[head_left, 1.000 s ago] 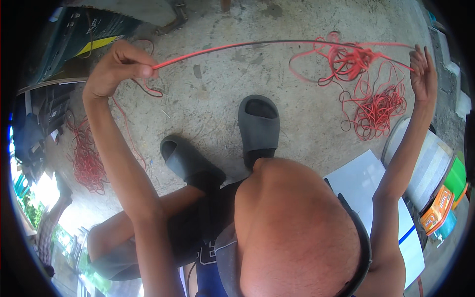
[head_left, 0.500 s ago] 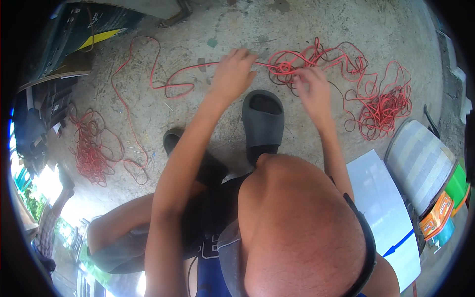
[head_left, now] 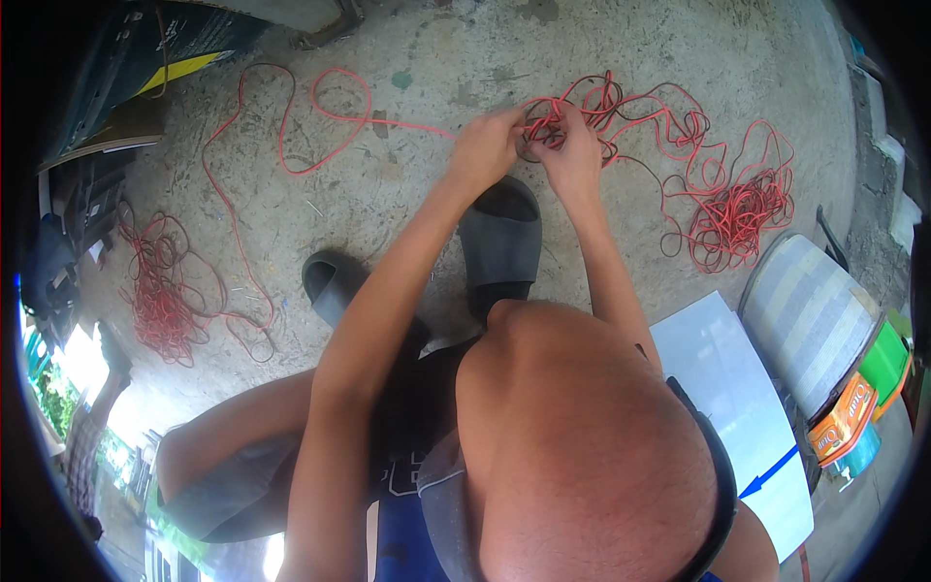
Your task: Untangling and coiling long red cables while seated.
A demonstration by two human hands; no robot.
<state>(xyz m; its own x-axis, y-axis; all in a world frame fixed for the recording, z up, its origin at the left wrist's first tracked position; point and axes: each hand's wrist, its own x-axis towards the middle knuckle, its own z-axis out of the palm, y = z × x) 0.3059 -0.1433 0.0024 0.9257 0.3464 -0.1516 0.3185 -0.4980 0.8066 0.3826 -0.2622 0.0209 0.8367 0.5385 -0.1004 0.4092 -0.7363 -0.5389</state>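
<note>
A long, thin red and dark cord lies across the concrete floor in loose loops. In front of me its middle bunches into a tangle (head_left: 606, 97). My left hand (head_left: 488, 150) is closed on the cord at the tangle's left side, and a single strand (head_left: 417, 126) runs out leftward from it. Close beside it, my right hand (head_left: 572, 160) has thumb and fingers curled into the same tangle, gripping some loops. Exactly which strands the fingers pinch is hidden.
Heaps of the cord lie at the left (head_left: 165, 310) and right (head_left: 742, 223). My dark sandals (head_left: 499, 238) stand just below the hands. At right are a white sheet (head_left: 727, 388), a striped pale container (head_left: 810, 310) and an orange box (head_left: 844, 417). A dark green box (head_left: 145, 68) sits upper left.
My left hand has moved right along the cord to the tangle, and my right hand has shifted left into it. The strand on the left now forms a rounder loop.
</note>
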